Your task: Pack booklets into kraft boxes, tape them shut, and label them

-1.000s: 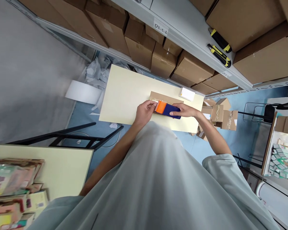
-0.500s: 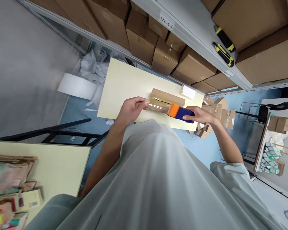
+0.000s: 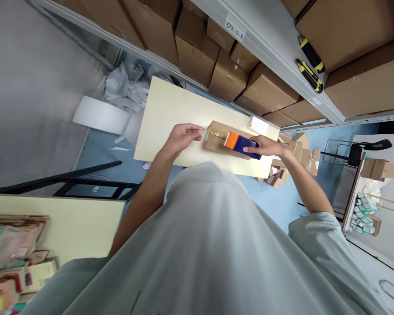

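Observation:
A closed cardboard box (image 3: 213,143) lies on the pale yellow table (image 3: 174,109), with shiny packing tape along its top. My right hand (image 3: 261,145) is wrapped round a tape dispenser (image 3: 246,146), dark blue with an orange front end. The orange end rests over the box's top, near its middle. Just left of the box, my left hand (image 3: 184,138) is closed in a pinch, apart from the cardboard. A small clear bit, which looks like packing tape, shows at its fingertips. How far the tape reaches is hard to make out.
A small white box (image 3: 258,125) stands behind the cardboard box. Shelving with brown cartons (image 3: 228,74) runs along the far side, two utility knives (image 3: 310,65) on its upper board. Several cartons (image 3: 297,153) lie to the right. Another table (image 3: 88,223) holds packages at lower left.
My left hand has moved slightly up and away from the box's near side. The dispenser has shifted left and up onto the box's top. The clear strip across the box's front no longer shows.

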Motion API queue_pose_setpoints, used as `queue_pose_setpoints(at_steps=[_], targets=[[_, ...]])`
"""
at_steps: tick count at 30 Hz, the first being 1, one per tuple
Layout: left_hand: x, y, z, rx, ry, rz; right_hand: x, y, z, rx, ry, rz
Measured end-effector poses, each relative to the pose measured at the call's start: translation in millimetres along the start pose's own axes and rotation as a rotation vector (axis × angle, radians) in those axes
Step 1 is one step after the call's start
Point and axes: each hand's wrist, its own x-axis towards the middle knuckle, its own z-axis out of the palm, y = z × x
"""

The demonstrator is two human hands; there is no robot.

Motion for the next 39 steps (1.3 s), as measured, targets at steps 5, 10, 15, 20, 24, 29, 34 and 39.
queue_pose_setpoints(at_steps=[5, 10, 15, 20, 24, 29, 34, 39], targets=[[14, -2, -9.7, -0.017, -0.01, -0.062, 22, -6, 0, 0.006, -0.031, 0.068], [29, -14, -9.0, -0.057, -0.006, -0.11, 34, -6, -1, -0.003, -0.034, 0.151], [50, -40, -6.4, -0.086, -0.03, -0.152, 54, -2, 1, -0.071, -0.023, 0.208], [62, -63, 6.5, -0.181, -0.145, -0.279, 63, -4, 5, -0.11, -0.025, 0.264], [66, -73, 13.9, -0.189, -0.149, -0.326, 65, -4, 9, -0.145, -0.012, 0.268], [73, -77, 9.3, 0.068, -0.012, -0.34, 71, -3, 16, -0.206, -0.021, 0.274], [51, -75, 16.2, 0.417, 0.066, -0.069, 70, -4, 15, -0.229, -0.042, 0.26], [12, -64, 41.2, 0.645, -0.154, 0.492, 69, -8, 14, -0.256, -0.038, 0.263]])
